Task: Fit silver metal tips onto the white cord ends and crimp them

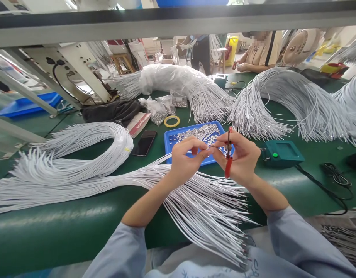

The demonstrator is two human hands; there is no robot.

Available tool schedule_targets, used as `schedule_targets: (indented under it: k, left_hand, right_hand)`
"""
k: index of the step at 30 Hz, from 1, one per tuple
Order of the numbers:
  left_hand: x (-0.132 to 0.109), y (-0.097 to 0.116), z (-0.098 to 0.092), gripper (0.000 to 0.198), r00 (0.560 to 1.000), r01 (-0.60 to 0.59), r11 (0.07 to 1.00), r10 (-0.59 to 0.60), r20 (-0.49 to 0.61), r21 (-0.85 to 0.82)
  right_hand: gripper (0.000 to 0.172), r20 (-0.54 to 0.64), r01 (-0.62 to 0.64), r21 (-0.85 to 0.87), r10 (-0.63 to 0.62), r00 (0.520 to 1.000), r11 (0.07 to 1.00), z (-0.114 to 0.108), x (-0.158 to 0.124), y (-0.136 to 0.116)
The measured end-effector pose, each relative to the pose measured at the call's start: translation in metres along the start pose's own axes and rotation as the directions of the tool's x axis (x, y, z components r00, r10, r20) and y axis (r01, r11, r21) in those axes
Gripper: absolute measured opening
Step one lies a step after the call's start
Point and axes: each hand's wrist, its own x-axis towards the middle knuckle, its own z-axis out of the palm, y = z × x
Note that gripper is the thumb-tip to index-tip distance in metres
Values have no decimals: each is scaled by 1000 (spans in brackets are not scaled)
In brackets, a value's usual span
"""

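**Two hands meet over a tray of metal parts on a wire-covered bench**

A green table (65, 227) fills the view from left to right. The biggest thing on it is a long bundle of white wires (79, 181). It loops at the left and fans out across the near edge, under both forearms. A second bundle wrapped in plastic (172, 79) lies at the far middle. A third bundle (296, 96) arches over the far right. Beyond the table, a seated person (259, 52) works beside a fan (299, 46).

A blue tray (168, 139) sits at the middle of the table, just beyond the hands, with small metal parts (195, 133) heaped in it. A green box (282, 152) stands just right of the tray. A dark phone (144, 143) lies just left of it. A ring of tape (171, 121) lies on the far side.

The left hand (185, 162) is raised over the tray's near edge. Its thumb and forefinger are pinched narrow on a small piece (209, 148), too small to make out. The right hand (241, 158) is close beside it, fingers nearly touching those of the left. It is curled around a red-handled tool (228, 168) held upright in its grip.
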Motion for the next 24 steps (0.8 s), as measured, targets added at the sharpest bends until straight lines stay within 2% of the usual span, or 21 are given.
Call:
schedule_targets:
  k: [4, 7, 10, 12, 15, 19, 24]
  left_hand:
    - [-1, -1, 0, 19, 997, -56, 997, 58, -43, 46]
    - [0, -2, 0, 18, 996, -41, 997, 46, -79, 58]
    - [0, -2, -1, 17, 996, -3, 999, 6, -88, 34]
    - [0, 0, -2, 15, 998, 18, 1000, -17, -53, 11]
    - [-2, 4, -3, 17, 998, 64, 998, -64, 25, -9]
    - [-4, 7, -3, 21, 989, 130, 990, -126, 80, -57]
    - [-4, 7, -1, 19, 987, 117, 991, -109, 118, -63]
  right_hand:
    - [23, 22, -64, 9, 64, 998, 998, 1, -3, -6]
    - [25, 30, -83, 47, 82, 996, 995, 0, -4, -7]
    - [24, -12, -95, 97, 96, 995, 991, -2, -1, -1]
    - [23, 4, -164, 148, 165, 986, 975, -5, 4, 5]
    - [20, 108, -276, 267, 256, 961, 923, -9, 11, 10]
    - [18, 201, -314, 317, 260, 945, 895, -11, 15, 7]
    - [25, 223, -347, 358, 282, 933, 867, -10, 13, 9]
